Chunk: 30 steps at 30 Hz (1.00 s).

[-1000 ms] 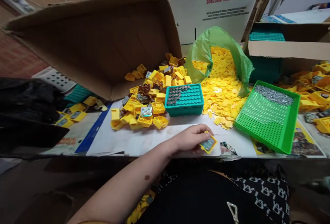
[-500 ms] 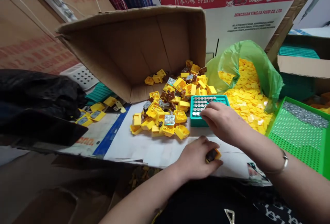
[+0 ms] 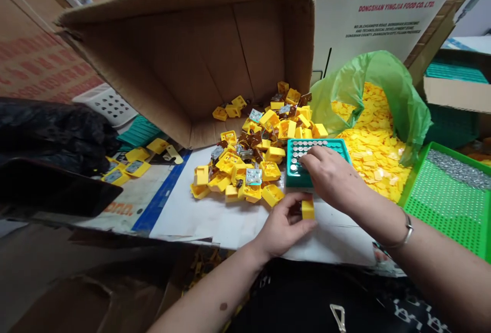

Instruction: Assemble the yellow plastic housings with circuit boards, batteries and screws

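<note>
My left hand (image 3: 282, 228) is closed around a small yellow plastic housing (image 3: 308, 209) with a dark brown part at its side, just above the white work surface. Beyond it, my right hand (image 3: 333, 175) reaches over a teal tray (image 3: 298, 181) holding rows of silver button cells (image 3: 295, 161). Its fingertips are pinched together down among the cells, and they hide whatever is between them. To the left of the tray lies a loose heap of yellow housings (image 3: 231, 161), some with brown parts, wires and metal plates showing.
A cardboard box (image 3: 184, 57) lies tipped on its side behind the heap. Right of the tray, a green plastic bag (image 3: 412, 113) spills flat yellow pieces (image 3: 378, 154). A green perforated basket (image 3: 441, 210) with small metal parts stands at far right. More yellow housings (image 3: 137, 168) lie left.
My left hand has moved slightly up and left, turning the housing so its yellow side shows. My right hand stays at the tray, where fewer cells show in the front rows. The view has shifted slightly.
</note>
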Available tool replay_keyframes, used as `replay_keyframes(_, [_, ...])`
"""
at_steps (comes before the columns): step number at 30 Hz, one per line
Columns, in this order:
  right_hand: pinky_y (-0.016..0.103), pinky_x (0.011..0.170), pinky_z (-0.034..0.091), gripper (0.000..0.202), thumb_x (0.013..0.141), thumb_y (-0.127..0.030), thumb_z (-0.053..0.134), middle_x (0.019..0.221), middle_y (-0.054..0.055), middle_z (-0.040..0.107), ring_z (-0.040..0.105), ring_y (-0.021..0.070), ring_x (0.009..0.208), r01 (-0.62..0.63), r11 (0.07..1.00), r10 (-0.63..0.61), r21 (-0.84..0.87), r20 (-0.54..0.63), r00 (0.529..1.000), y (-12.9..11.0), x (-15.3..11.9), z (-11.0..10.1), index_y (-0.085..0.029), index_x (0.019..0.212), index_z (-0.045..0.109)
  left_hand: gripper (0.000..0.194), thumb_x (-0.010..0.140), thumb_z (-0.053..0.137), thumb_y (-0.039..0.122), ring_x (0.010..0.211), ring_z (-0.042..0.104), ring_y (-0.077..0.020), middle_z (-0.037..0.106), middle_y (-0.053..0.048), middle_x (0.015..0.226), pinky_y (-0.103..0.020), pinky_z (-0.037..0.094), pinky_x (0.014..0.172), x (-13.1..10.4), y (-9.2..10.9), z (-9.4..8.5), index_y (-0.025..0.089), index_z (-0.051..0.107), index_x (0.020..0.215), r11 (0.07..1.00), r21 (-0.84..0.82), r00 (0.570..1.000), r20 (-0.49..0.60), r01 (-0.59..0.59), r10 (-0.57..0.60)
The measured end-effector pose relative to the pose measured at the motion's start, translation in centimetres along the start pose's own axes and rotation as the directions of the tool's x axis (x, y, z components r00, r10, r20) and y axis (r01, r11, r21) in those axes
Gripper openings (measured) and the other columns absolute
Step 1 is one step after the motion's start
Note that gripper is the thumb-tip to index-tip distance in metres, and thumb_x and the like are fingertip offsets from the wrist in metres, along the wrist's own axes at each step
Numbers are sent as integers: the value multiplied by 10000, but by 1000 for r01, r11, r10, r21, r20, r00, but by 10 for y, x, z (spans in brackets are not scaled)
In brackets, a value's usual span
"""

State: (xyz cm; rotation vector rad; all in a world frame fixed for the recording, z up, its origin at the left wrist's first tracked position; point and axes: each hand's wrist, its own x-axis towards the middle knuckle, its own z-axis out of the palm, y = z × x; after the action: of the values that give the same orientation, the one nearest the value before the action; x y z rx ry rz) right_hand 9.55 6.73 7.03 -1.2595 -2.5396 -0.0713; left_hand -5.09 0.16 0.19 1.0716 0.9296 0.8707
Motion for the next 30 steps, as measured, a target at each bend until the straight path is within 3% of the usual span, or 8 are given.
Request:
replay_keyframes(4, [304,714,446,161,871,-170,448,863,86,598,552,178,804,-129,895,264,427,-274,925,-1,-35,-6,-148,909,603,428,759,627,387,785,654,-187,619,-60,980,-333,495,735,-5,3,7,222,504,1134,904,-380,981,61,194,-185])
replay_keyframes(7, [261,613,470,152,843,-308,541,787,34,635,583,141,695,-337,554,563,762,-44,826,-6,-71,-8,-181,874,617,416,812,563,383,776,676,-194,623,-94,1054,-321,505,717,-4,7,15,225,469,1185,813,-506,957,147,289,-249])
replay_keyframes(10, [275,631,495,223,799,-385,583,786,40,663,603,152,697,-457,321,616,829,183,766,-12,-102,-2,-175,845,643,383,828,556,318,867,661,-183,614,-88,1109,-333,497,804,0,4,28,221,487,1192,761,-568,950,181,313,-256])
replay_keyframes(14, [298,677,502,254,790,-409,578,803,52,666,609,165,728,-516,212,627,830,290,723,-19,-121,10,-166,830,640,397,792,614,289,976,607,-165,611,-58,1127,-356,459,905,6,-9,49,232,544,1178,770,-560,952,193,307,-239])
replay_keyframes(19, [281,614,483,252,785,-400,576,680,30,626,582,145,625,-585,204,714,785,290,638,-20,-128,18,-161,709,602,430,748,663,306,970,587,-145,621,-40,1107,-331,413,954,8,-18,61,218,582,1161,882,-386,962,147,270,-230])
replay_keyframes(23, [280,582,512,278,707,-416,668,677,29,632,602,146,598,-421,-60,770,905,311,557,-18,-130,23,-151,769,610,440,796,607,297,883,639,-157,627,-65,1086,-330,488,837,8,-11,62,227,520,1222,837,-434,943,144,333,-301])
replay_keyframes(26, [281,593,531,291,656,-386,725,686,34,646,612,145,606,-310,-107,836,945,254,486,-17,-129,24,-147,788,624,446,827,565,262,885,657,-175,621,-94,1105,-322,501,814,9,-6,60,214,473,1261,808,-468,933,154,358,-324])
replay_keyframes(30, [281,613,538,262,665,-369,722,701,43,660,620,149,639,-306,-77,823,949,234,518,-17,-125,23,-149,777,636,437,841,540,228,919,648,-174,612,-93,1123,-327,506,820,12,-8,56,219,461,1270,778,-507,928,189,371,-320])
